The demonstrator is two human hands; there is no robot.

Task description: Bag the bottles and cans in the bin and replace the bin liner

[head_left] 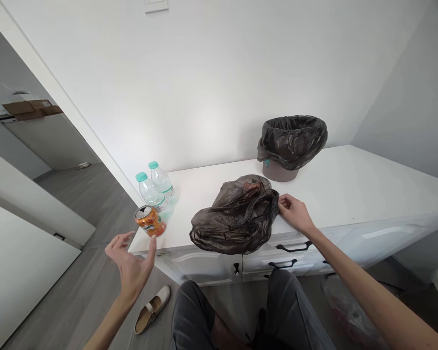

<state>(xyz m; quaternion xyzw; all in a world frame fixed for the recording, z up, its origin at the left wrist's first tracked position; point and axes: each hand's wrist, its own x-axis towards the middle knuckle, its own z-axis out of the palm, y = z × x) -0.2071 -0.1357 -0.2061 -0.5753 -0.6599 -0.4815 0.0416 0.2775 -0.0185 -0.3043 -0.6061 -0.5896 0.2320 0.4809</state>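
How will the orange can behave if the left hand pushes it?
The orange can looks opened, so it may be light and slide easily, though its contents are hidden. Its upright, round body could tip and roll, with the edge of the white cabinet close by.

head-worn camera, looking forward and down, above the cabinet (324,194), single view

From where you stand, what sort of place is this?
Likely a room in a home: a white cabinet with drawers, a bag-lined bin on top, and a loose shoe on the floor.
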